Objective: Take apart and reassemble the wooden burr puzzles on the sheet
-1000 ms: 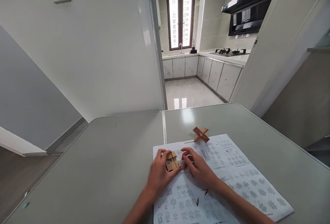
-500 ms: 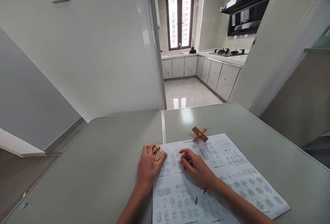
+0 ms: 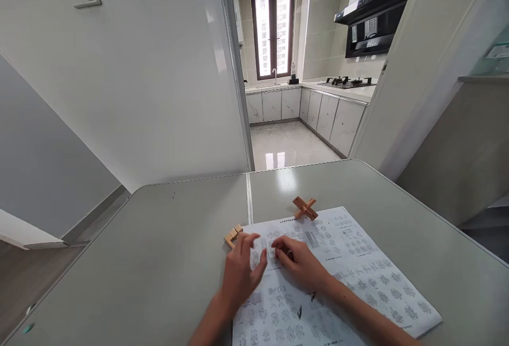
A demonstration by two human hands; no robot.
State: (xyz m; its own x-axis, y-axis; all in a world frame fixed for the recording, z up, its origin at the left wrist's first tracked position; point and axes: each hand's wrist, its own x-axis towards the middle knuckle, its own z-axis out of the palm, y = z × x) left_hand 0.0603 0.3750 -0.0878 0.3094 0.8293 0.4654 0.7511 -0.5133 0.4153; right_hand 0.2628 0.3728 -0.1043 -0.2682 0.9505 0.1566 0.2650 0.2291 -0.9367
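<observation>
My left hand [image 3: 242, 269] is raised above the left edge of the printed sheet [image 3: 374, 261], thumb and fingers apart, holding nothing. Just behind its fingers, light wooden puzzle blocks [image 3: 234, 233] lie on the table beside the sheet's upper left corner, partly hidden by the hand. My right hand [image 3: 303, 265] rests over the sheet with its fingers curled and the thumb against them; whatever may be inside is hidden. Beyond it, a cross-shaped wooden puzzle piece [image 3: 305, 208] of darker wood sits at the sheet's far edge. Rows of small diagrams cover the paper.
The grey-green table [image 3: 159, 261] has a pale seam [image 3: 249, 197] running away from me. Past its far edge are a white sliding door [image 3: 178, 96] and an opening into a kitchen with cabinets [image 3: 272, 105], a gas hob [image 3: 348, 81] and a window [image 3: 273, 33].
My left hand has let go of the light wooden blocks and moved right and nearer to me, its fingers opening. My right hand stays curled in nearly the same place.
</observation>
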